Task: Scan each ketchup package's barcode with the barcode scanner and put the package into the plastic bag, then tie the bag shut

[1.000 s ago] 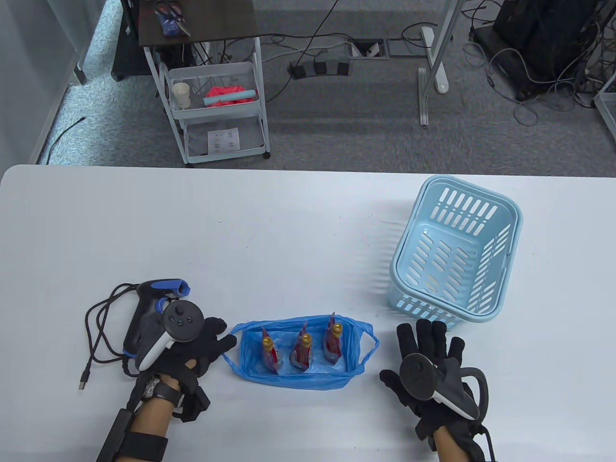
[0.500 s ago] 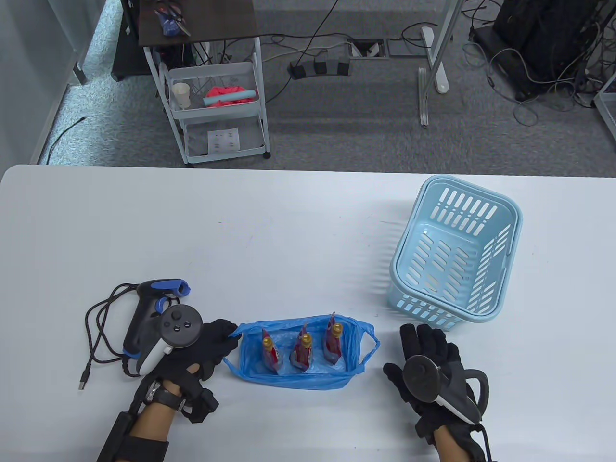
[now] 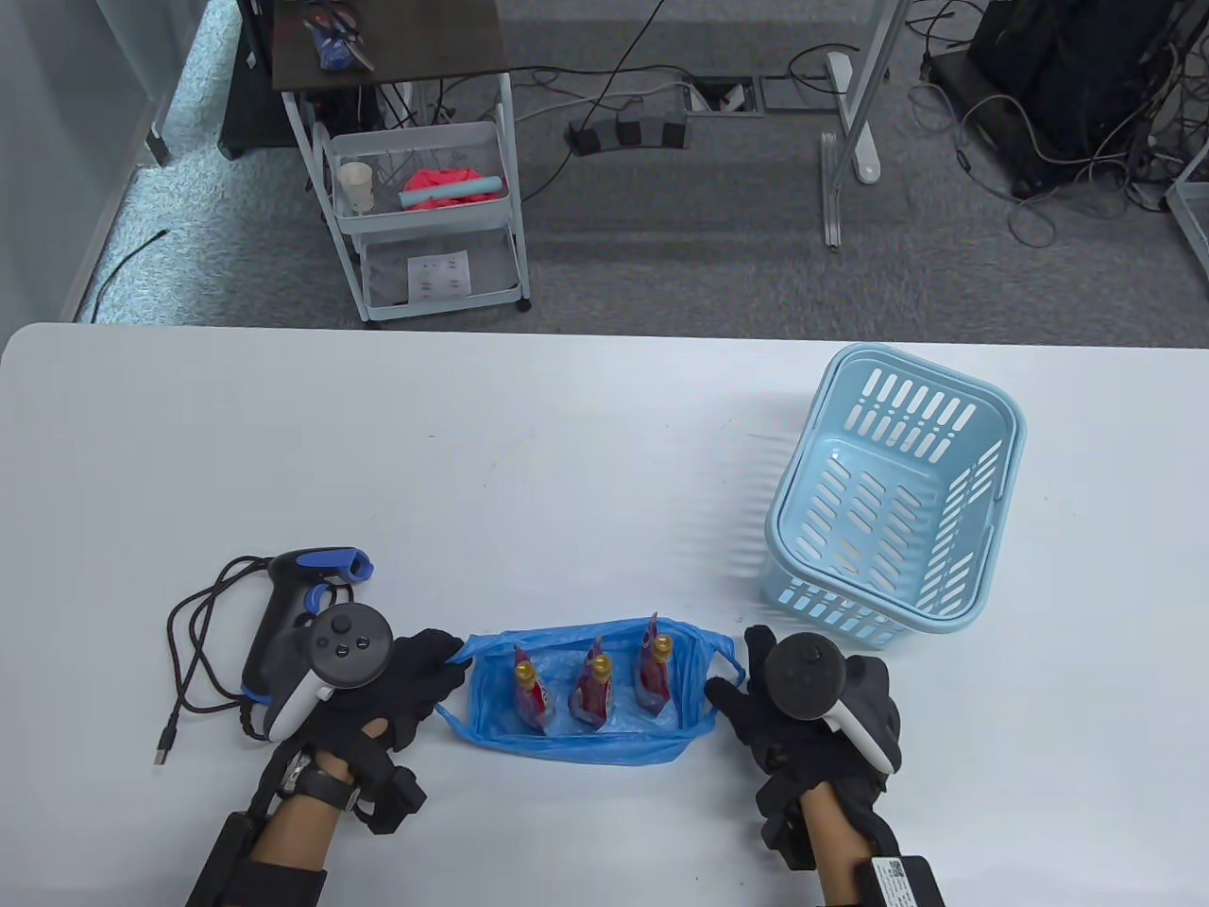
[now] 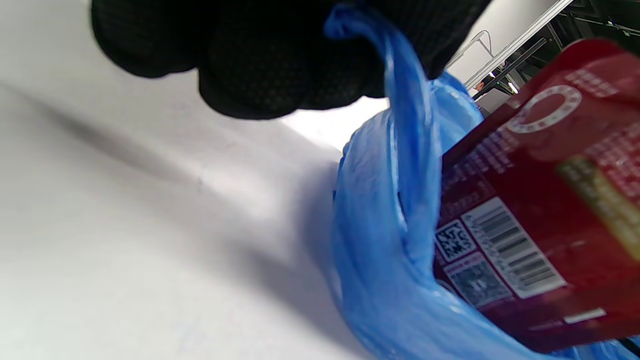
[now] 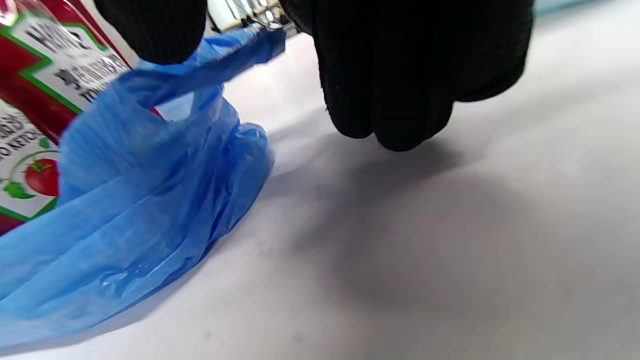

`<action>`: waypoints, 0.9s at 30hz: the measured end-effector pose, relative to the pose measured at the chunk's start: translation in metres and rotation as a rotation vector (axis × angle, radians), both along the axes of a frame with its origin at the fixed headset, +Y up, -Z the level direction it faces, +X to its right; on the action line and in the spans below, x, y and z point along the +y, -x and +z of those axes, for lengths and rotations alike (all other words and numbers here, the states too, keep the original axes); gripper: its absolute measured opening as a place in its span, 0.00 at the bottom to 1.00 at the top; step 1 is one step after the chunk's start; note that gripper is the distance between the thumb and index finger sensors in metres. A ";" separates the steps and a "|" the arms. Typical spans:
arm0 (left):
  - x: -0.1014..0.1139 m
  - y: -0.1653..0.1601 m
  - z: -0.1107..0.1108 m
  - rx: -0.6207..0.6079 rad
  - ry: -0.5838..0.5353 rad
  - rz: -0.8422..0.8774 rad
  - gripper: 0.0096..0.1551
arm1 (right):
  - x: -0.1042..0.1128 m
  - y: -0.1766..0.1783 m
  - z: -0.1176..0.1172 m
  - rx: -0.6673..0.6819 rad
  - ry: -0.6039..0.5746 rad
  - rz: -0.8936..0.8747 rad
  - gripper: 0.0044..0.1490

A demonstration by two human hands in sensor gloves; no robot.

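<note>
The blue plastic bag (image 3: 576, 704) is spread open on the white table (image 3: 529, 453) between the two hands, and three ketchup packages are seen standing upright inside it: a left ketchup package (image 3: 532, 694), a middle ketchup package (image 3: 595, 688) and a right ketchup package (image 3: 653, 671).

The left handle of the bag (image 4: 400, 130) is pinched by the left hand (image 3: 397, 685), whose gloved fingers (image 4: 280, 65) are curled round the twisted blue strip in the left wrist view. Just beyond those fingers, a red package with a barcode label (image 4: 515, 250) is pressed against the bag wall.

The right handle of the bag (image 5: 220, 60) is held at the right hand (image 3: 803, 727); in the right wrist view the strip is seen passing between the thumb and the curled fingers (image 5: 400, 75), so the hand is closed on it, though the contact itself is partly hidden.

The barcode scanner (image 3: 293, 605) is laid on the table just behind the left hand, with its black cable (image 3: 194, 661) looped to that hand's outer side. A light blue basket (image 3: 897, 491) is set beyond the right hand, near it but apart.
</note>
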State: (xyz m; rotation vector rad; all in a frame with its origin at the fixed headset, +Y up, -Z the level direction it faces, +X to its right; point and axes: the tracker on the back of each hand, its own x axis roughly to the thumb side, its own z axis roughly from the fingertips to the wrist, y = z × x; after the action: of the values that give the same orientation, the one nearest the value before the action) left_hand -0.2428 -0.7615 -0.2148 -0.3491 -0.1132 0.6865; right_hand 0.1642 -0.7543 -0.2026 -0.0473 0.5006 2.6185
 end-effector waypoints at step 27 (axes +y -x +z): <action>0.053 0.018 0.008 0.059 -0.179 0.162 0.23 | 0.106 0.026 0.010 0.067 -0.418 -0.260 0.28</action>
State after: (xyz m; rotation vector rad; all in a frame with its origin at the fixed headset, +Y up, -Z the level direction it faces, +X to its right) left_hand -0.2605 -0.7084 -0.2070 -0.1486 -0.1470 0.8402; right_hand 0.1379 -0.6485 -0.1929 0.2252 -0.0270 2.4189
